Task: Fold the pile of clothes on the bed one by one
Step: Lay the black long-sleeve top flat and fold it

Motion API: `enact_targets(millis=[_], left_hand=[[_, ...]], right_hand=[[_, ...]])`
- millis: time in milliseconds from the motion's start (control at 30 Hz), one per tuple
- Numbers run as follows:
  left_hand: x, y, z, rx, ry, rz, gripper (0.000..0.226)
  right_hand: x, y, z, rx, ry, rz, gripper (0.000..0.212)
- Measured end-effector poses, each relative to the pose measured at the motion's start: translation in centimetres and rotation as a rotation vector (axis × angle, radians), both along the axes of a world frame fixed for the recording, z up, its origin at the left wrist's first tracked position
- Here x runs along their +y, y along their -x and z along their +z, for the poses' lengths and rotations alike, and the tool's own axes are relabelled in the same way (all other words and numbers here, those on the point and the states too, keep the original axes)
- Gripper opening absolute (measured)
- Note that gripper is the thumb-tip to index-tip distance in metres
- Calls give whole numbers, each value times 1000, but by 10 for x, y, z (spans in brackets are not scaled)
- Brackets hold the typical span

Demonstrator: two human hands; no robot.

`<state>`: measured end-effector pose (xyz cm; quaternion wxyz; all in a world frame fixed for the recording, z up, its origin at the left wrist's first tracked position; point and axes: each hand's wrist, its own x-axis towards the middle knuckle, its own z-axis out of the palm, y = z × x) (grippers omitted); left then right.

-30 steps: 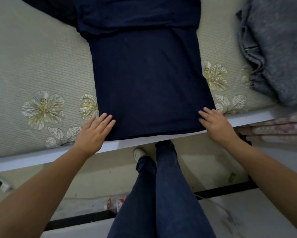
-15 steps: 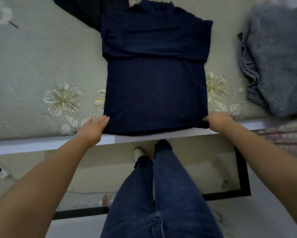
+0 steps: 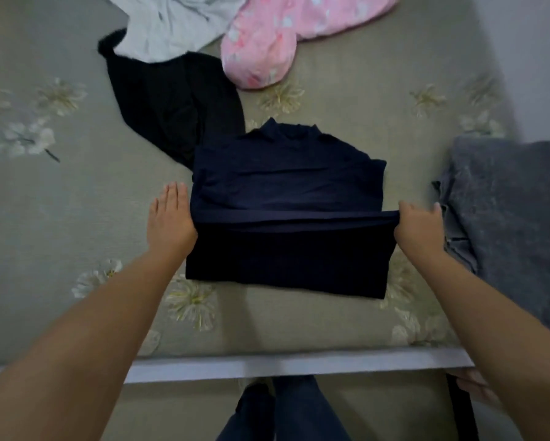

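The bed (image 3: 346,100), covered in a grey-green floral sheet, now fills most of the frame, where half a second ago only its near strip showed. New clothes have come into sight at the top: a pink patterned garment (image 3: 280,36), a pale grey-white garment (image 3: 171,27) at upper left, and a black garment (image 3: 171,103) beneath them. The grey garment (image 3: 509,211) stays at the right edge. The navy top (image 3: 286,218) lies at the centre of the frame, and its bottom hem, earlier at the bed's edge, has been carried up and folded to about mid-body. Both arms reach further forward than before. The left hand (image 3: 169,222) lies at the hem's left end with fingers straight and together; whether its thumb holds cloth cannot be told. The right hand (image 3: 418,226) has curled fingers gripping the hem's right end.
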<state>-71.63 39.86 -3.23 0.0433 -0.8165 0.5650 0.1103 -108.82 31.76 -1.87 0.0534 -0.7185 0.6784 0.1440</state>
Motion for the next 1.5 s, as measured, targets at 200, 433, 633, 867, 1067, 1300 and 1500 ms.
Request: enact_targets(millis=[200,433,633,867,1067,1300,1500], left_hand=[[-89,-9,-16,31,40,86,63],[-203,-39,-57,-48,53,92,63],[-271,-49,-119,-56,-89,184,59],[-277,-43,-140,214,175,588,57],[-177,11,-144,203,206,-35,50],[-61,35,-156,93,-174,-236,83],[-54,32,-153,72,-255,-177,86]], right_hand=[[-93,-21,-11,5,23,-37,30],[-196,-56,-48,136,42,-47,37],[-253,-77,-120,160,-35,-157,49],[-249,-64,-162,-34,5,-348,67],[-180,-42,-156,-243,273,-154,53],[-45,-10,-168,-225,-2,-225,71],[-33,1,-168,-308,-59,-555,59]])
